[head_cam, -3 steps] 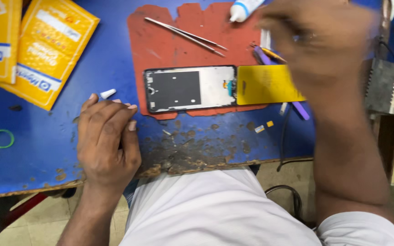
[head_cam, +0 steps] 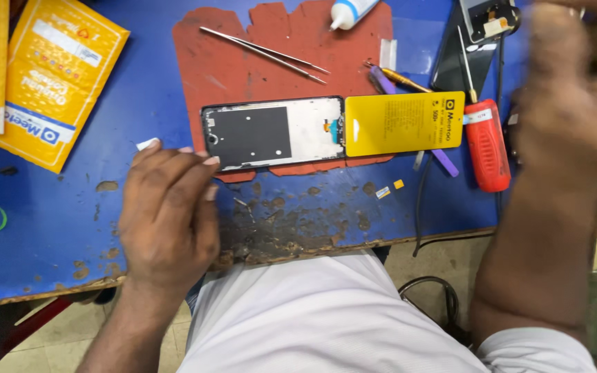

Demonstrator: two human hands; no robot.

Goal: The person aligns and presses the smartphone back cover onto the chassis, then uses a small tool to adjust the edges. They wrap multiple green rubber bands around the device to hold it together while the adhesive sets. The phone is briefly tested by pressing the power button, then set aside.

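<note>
Phone frame (head_cam: 274, 133): face-down on red mat (head_cam: 229, 62), yellow card (head_cam: 404, 123) abutting its right end. My left hand (head_cam: 171, 217): flat on table (head_cam: 43, 228), fingers together, tips touching the frame's near-left corner, steadying it. My right hand (head_cam: 575, 103): raised, blurred; finger state indeterminable. Tweezers (head_cam: 264, 52) and red screwdriver (head_cam: 486, 141) lie unused. Next requires a firm frame.

**Location: phone repair workbench**

The setting is a small electronics repair workshop. A worn blue bench (head_cam: 50, 255) carries a red work mat (head_cam: 243, 62). Just beyond the left hand's fingertips (head_cam: 210, 161) lies an opened phone frame (head_cam: 274, 132). Farther off lie tweezers (head_cam: 264, 53), a red screwdriver (head_cam: 486, 145), a glue bottle (head_cam: 350, 10) and yellow parts packets (head_cam: 50, 76).
</note>
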